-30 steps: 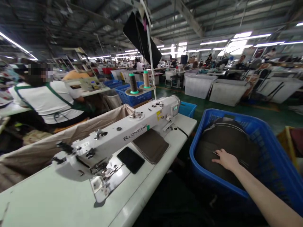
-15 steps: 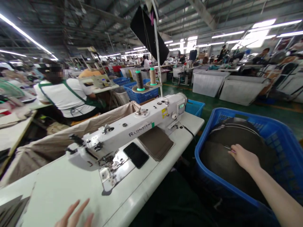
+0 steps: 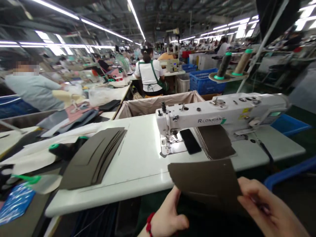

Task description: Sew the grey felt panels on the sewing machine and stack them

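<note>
A dark brown fabric piece (image 3: 204, 179) is held up in front of the table edge, between my two hands. My left hand (image 3: 168, 212), with a red band at the wrist, supports its left edge; the fingers go behind the cloth and the thumb stands apart. Closed at the right edge, my right hand (image 3: 264, 200) grips the piece. A small purplish object (image 3: 264, 208) also sits in that hand, mostly hidden by the fingers. Beyond the cloth stands a white sewing machine (image 3: 212, 112), with a black phone (image 3: 190, 141) and stacked brown pieces (image 3: 217, 141) beside its needle area.
Another stack of brown pieces (image 3: 96, 158) lies on the left of the white table (image 3: 140, 158). Thread cones (image 3: 66, 149) lie farther left. A blue basket (image 3: 291, 171) is at the right. Behind the machine is a cloth-lined bin (image 3: 160, 100); co-workers sit beyond.
The view has swung left. My right hand has come from the blue basket to in front of the table, and a brown fabric piece is now between both hands. My left hand has left the tabletop.
</note>
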`<state>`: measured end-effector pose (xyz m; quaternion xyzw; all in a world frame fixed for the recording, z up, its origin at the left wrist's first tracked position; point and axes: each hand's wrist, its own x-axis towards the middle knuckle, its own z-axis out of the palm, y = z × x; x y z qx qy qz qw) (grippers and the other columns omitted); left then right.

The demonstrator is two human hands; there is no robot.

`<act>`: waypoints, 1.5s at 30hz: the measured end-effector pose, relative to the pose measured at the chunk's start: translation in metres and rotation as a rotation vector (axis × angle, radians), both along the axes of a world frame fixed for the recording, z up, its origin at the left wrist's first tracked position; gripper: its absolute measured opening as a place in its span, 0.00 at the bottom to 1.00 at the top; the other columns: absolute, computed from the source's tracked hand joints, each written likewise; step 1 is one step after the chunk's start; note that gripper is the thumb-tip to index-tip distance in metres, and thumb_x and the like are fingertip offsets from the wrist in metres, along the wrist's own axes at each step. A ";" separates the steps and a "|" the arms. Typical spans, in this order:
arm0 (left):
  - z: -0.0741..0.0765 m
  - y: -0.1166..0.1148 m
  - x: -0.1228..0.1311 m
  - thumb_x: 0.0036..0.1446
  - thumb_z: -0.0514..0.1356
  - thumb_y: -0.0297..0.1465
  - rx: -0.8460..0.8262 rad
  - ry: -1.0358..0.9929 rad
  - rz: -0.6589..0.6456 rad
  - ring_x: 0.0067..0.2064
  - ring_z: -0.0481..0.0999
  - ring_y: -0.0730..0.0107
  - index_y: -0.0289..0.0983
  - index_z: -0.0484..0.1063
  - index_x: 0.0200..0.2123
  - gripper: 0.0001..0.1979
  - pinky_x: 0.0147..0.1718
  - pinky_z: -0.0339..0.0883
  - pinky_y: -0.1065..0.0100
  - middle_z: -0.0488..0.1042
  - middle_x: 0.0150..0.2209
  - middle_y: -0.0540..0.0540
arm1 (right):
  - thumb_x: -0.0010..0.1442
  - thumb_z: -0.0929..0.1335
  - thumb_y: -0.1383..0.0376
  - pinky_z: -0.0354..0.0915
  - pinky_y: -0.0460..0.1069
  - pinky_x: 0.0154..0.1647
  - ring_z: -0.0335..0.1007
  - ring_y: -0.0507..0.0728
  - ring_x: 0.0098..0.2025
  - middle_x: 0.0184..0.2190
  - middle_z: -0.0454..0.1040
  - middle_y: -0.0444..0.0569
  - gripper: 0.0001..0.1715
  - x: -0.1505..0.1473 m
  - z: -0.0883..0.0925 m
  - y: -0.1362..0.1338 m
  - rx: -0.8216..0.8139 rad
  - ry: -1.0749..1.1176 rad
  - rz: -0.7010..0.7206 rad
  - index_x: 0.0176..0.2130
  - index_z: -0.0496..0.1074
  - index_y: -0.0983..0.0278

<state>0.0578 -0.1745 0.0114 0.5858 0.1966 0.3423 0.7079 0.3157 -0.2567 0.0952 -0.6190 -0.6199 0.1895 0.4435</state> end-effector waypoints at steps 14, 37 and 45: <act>-0.022 0.087 -0.125 0.63 0.54 0.32 0.682 1.089 0.939 0.67 0.51 0.48 0.42 0.52 0.66 0.29 0.63 0.46 0.43 0.52 0.67 0.39 | 0.63 0.59 0.70 0.70 0.50 0.39 0.75 0.56 0.44 0.61 0.65 0.46 0.29 -0.113 -0.107 0.201 -0.119 -0.664 0.302 0.61 0.59 0.54; -0.017 0.162 -0.055 0.62 0.54 0.45 0.933 1.099 0.177 0.69 0.46 0.58 0.44 0.51 0.66 0.32 0.66 0.38 0.50 0.49 0.69 0.48 | 0.63 0.60 0.69 0.72 0.48 0.35 0.75 0.54 0.42 0.61 0.65 0.45 0.30 -0.106 -0.132 0.209 -0.106 -0.653 0.186 0.62 0.61 0.53; -0.016 0.172 -0.060 0.56 0.58 0.50 0.968 1.072 0.109 0.69 0.47 0.54 0.46 0.47 0.68 0.41 0.66 0.39 0.50 0.48 0.69 0.47 | 0.62 0.60 0.69 0.72 0.49 0.35 0.76 0.54 0.41 0.61 0.65 0.44 0.29 -0.105 -0.135 0.211 -0.113 -0.620 0.186 0.62 0.61 0.53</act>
